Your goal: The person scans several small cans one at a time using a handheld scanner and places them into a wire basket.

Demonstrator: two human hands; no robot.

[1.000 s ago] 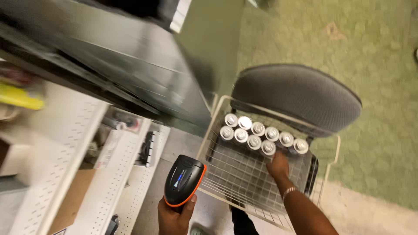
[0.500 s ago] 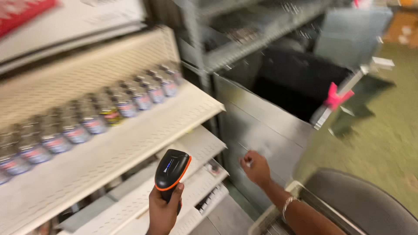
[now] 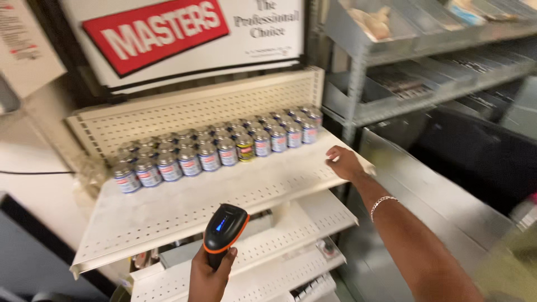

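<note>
Two rows of small cans [image 3: 224,150] stand at frame centre on the white shelf [image 3: 168,207]. Right hand [image 3: 344,163] rests loosely spread on its right edge; left hand [image 3: 210,274] grips a scanner [image 3: 224,228]. A careless sweep leftward could topple cans.

A black scanner [image 3: 225,227] with an orange edge stands up in the left hand [image 3: 208,274], its small screen glowing blue. The cream shelf [image 3: 184,207] has tiny holes and tilts a little; the right hand [image 3: 345,163] rests on its right end.
</note>
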